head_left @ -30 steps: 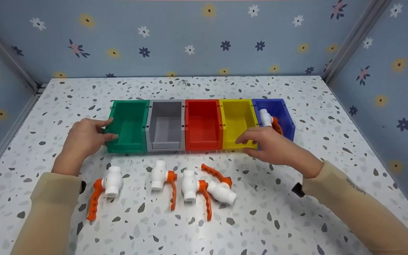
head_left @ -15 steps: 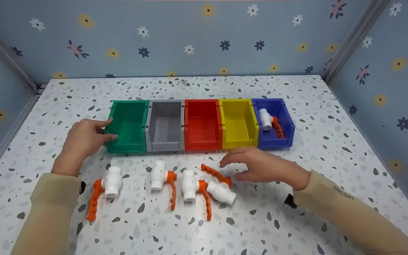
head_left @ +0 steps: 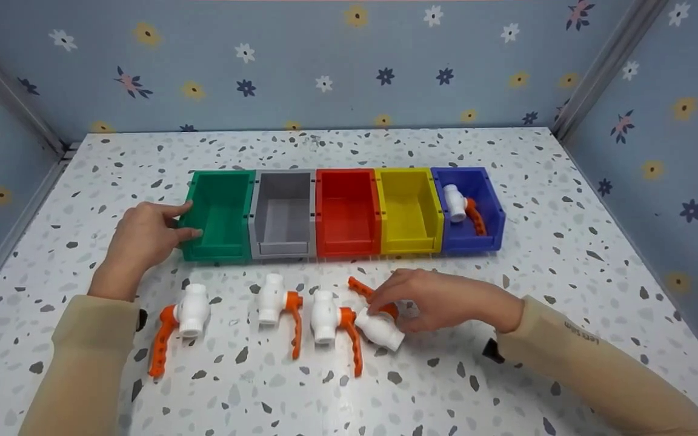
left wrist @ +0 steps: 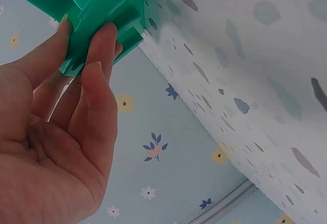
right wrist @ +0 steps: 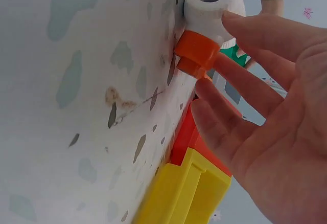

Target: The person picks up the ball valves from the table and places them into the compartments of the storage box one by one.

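Observation:
My left hand (head_left: pixel 146 236) holds the left side wall of the green bin (head_left: pixel 222 253); in the left wrist view thumb and fingers pinch the green plastic (left wrist: pixel 97 14) from both sides. My right hand (head_left: pixel 431 297) reaches down over the rightmost ball valve (head_left: pixel 381 330) on the table, white with an orange lever handle. Thumb and index finger straddle it, and the right wrist view has the thumb tip at the valve's white body (right wrist: pixel 202 17), with other fingers beside its orange part (right wrist: pixel 196 50). Part of the orange handle is hidden behind my fingers.
Grey (head_left: pixel 283 249), red (head_left: pixel 349 249) and yellow (head_left: pixel 411 245) bins continue the row; the blue bin (head_left: pixel 471 243) at its right end contains another ball valve (head_left: pixel 456 203). Three more valves lie in front: one at left (head_left: pixel 193 312), two near the middle (head_left: pixel 271 300) (head_left: pixel 324 318).
My right hand has moved from in front of the blue bin down and left to the rightmost loose valve, which has shifted slightly. The left hand has stayed on the green bin.

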A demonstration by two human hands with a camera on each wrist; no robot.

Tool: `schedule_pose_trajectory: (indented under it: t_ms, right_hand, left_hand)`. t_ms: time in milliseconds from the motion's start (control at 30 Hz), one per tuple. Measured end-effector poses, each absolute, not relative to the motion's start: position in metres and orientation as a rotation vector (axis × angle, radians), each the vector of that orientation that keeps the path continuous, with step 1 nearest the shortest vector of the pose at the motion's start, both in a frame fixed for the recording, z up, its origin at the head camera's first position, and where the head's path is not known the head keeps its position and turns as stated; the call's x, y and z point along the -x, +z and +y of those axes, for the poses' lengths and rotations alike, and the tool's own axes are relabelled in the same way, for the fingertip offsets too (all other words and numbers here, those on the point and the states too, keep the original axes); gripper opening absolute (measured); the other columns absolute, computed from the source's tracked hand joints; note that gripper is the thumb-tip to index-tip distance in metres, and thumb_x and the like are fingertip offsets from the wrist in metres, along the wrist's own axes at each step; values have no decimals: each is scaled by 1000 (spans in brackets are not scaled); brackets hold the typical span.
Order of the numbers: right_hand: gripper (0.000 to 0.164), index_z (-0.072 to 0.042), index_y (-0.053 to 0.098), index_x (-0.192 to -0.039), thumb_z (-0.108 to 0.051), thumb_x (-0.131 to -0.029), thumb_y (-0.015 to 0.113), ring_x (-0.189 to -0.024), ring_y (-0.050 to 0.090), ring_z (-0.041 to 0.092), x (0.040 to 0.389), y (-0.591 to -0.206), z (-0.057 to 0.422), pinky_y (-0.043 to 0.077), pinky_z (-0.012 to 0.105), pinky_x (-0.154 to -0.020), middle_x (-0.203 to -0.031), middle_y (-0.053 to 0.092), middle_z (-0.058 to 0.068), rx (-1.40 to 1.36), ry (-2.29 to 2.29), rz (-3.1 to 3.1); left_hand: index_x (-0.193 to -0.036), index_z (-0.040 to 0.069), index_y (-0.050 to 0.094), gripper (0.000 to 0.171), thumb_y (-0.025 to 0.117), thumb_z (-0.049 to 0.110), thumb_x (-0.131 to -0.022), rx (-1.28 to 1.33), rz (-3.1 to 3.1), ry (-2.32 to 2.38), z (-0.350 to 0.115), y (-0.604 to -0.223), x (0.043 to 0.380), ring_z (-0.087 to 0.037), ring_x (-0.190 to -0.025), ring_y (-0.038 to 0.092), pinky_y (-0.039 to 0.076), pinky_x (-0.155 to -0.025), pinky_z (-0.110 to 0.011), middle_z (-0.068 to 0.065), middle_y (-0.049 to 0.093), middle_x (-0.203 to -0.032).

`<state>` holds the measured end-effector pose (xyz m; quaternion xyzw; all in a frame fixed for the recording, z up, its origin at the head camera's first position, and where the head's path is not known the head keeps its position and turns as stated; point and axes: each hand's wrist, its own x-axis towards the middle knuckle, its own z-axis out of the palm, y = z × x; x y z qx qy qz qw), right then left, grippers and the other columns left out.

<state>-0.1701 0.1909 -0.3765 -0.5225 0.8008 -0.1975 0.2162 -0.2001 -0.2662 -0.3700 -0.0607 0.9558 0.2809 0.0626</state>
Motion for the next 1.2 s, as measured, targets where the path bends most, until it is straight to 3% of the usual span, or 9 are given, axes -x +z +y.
schedule_pose_trajectory:
  t_ms: [167, 333, 567, 800, 967, 1200]
  right_hand:
    - [56, -23, 60, -137, -9, -85, 76, -118, 53, 13, 168, -374, 192, 45, 35, -101, -136, 57, -12, 1393, -479, 2167]
    - [64, -22, 57, -140, -15, -81, 82, -105, 53, 16, 165, -374, 191, 46, 34, -96, -125, 60, -10, 1379, -469, 2163]
    - [66, -24, 56, -142, -18, -81, 82, -108, 54, 15, 162, -372, 186, 45, 35, -100, -129, 61, -10, 1307, -411, 2219]
    - [79, -29, 51, -146, -35, -77, 88, -97, 53, 13, 160, -372, 179, 48, 34, -93, -114, 62, -10, 1262, -332, 2272]
    - [81, -31, 49, -147, -33, -76, 89, -106, 55, 13, 158, -371, 176, 48, 36, -97, -125, 61, -7, 1215, -290, 2280]
    - [77, -32, 50, -145, -31, -77, 88, -99, 53, 12, 158, -371, 174, 49, 35, -93, -119, 60, -8, 1203, -287, 2272]
  left_hand:
    - [-150, 15, 42, 62, 70, 27, -96, 180, 2889, 855, -265, -370, 201, -33, -94, 53, 45, -71, -39, -25, 57, -118]
    - [-150, 15, 41, 63, 70, 27, -95, 182, 2885, 864, -264, -370, 202, -32, -92, 56, 46, -72, -38, -26, 58, -119]
    - [-150, 15, 41, 63, 69, 29, -96, 174, 2887, 858, -264, -369, 203, -35, -97, 53, 47, -74, -39, -27, 56, -121]
    - [-150, 15, 41, 62, 69, 27, -96, 188, 2887, 863, -264, -369, 203, -34, -95, 54, 47, -74, -39, -27, 57, -121]
    - [-150, 14, 41, 63, 70, 26, -96, 194, 2884, 863, -265, -371, 202, -34, -95, 54, 47, -75, -39, -27, 57, -121]
    - [-150, 16, 40, 63, 69, 26, -96, 208, 2879, 874, -265, -371, 201, -35, -97, 53, 47, -76, -40, -26, 56, -121]
